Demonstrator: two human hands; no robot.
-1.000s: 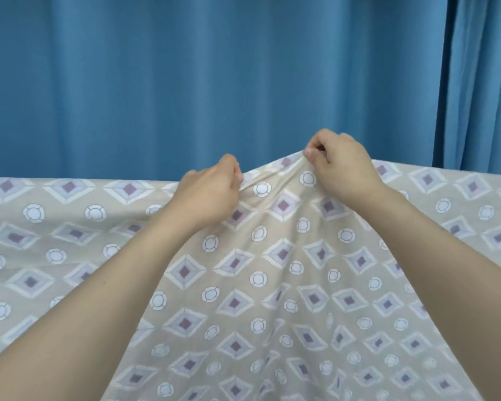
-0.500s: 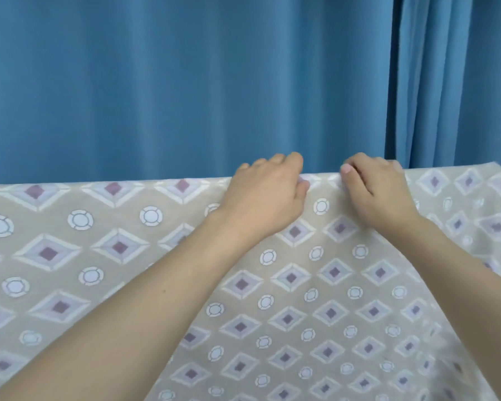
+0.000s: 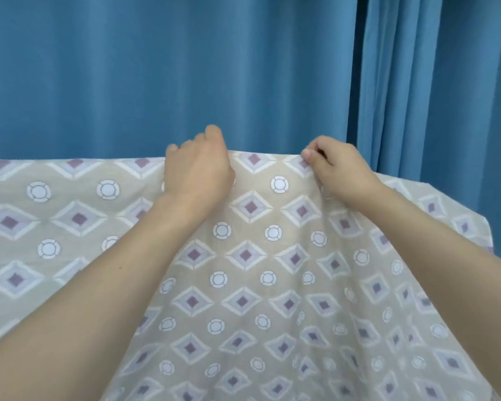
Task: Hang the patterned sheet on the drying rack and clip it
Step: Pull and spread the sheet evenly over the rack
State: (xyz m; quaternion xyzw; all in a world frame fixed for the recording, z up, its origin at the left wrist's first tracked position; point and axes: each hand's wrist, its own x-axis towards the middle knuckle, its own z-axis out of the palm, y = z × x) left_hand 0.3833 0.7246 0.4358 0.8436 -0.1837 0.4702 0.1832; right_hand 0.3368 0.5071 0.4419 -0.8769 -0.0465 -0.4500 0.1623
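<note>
The patterned sheet [image 3: 252, 256], beige with purple diamonds and white circles, hangs over a horizontal line that runs across the view; the drying rack beneath it is hidden. My left hand [image 3: 198, 172] lies over the sheet's top fold, its fingers curled over the far side. About a hand's width to the right, my right hand [image 3: 340, 173] pinches the top fold between thumb and fingers. The sheet's right edge [image 3: 488, 235] drops away at the far right. No clip shows.
A blue curtain [image 3: 162, 70] fills the whole background close behind the sheet, with a dark gap [image 3: 352, 82] between two panels at the right.
The raised peak of cloth has come down to a flat top fold. Both hands have moved apart along it, and the view has shifted right, showing the sheet's right edge.
</note>
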